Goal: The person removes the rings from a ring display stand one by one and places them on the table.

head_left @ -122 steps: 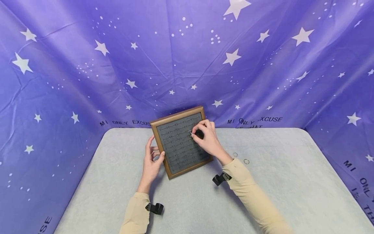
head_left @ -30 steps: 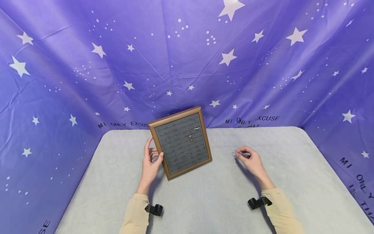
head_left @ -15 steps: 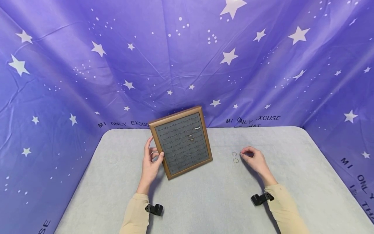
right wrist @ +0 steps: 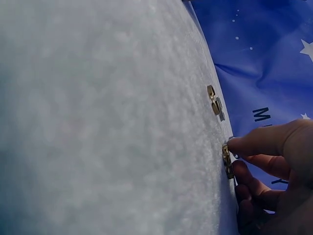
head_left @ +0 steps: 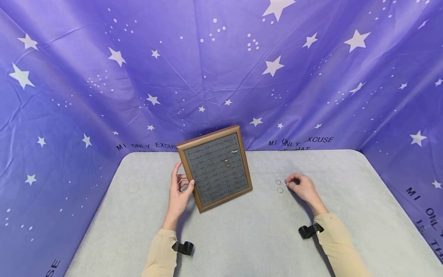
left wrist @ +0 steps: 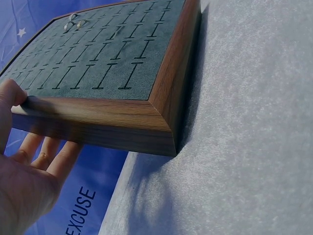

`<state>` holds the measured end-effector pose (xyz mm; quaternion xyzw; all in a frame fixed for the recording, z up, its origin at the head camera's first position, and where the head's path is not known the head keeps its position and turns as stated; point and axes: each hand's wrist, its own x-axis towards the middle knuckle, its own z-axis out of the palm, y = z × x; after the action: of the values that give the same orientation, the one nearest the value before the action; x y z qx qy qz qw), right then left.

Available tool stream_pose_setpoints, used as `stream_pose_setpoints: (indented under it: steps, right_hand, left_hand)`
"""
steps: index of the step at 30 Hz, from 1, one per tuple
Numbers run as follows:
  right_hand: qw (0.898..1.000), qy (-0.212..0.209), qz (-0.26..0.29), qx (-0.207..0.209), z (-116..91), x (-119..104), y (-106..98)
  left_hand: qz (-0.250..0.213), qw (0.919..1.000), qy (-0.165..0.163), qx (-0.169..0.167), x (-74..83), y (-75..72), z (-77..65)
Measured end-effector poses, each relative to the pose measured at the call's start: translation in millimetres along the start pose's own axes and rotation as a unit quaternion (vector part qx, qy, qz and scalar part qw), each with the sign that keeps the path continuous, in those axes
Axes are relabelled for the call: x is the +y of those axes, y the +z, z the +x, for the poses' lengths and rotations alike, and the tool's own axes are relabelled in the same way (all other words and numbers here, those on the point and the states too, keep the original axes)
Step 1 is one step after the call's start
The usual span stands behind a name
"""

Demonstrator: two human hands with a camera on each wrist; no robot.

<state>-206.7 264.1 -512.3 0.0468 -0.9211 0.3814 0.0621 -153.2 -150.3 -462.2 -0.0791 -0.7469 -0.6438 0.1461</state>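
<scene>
Gripping the tray (head_left: 207, 184), left hand (head_left: 180, 194) — pinching a ring (head_left: 285, 181), right hand (head_left: 304, 188).

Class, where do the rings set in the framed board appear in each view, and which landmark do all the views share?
Head: just right of and below the picture's centre, the rings sit in the board.
Left wrist: near the top edge, left of centre.
Right wrist: not in it.
Shared landmark: the lettered, starry backdrop.

The frame (left wrist: 93, 111) is smooth wood, the rings (right wrist: 215, 106) shiny metal.
</scene>
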Motion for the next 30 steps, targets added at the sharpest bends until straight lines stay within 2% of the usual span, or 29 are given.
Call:
stream_pose_setpoints:
  steps: [6, 15, 25, 30]
  right_hand:
    - [1.0, 0.0, -0.015, -0.011, 2, 3, -1]
    - [1.0, -0.005, -0.006, -0.028, 1, 4, -5]
    - [0.999, 0.017, 0.04, 0.002, -4, -6, -18]
    - [0.999, 0.013, 0.05, -0.005, -5, -15, -22]
  left_hand:
    - [0.003, 1.0, 0.002, -0.001, 0.5, -0.5, -0.3]
    - [0.003, 1.0, 0.004, -0.001, -0.6, -0.8, -0.4]
    - [0.005, 0.9999, 0.009, 0.0, 0.3, -0.6, -1.1]
    - [0.009, 0.9999, 0.003, -0.001, 2.1, -0.8, -0.7]
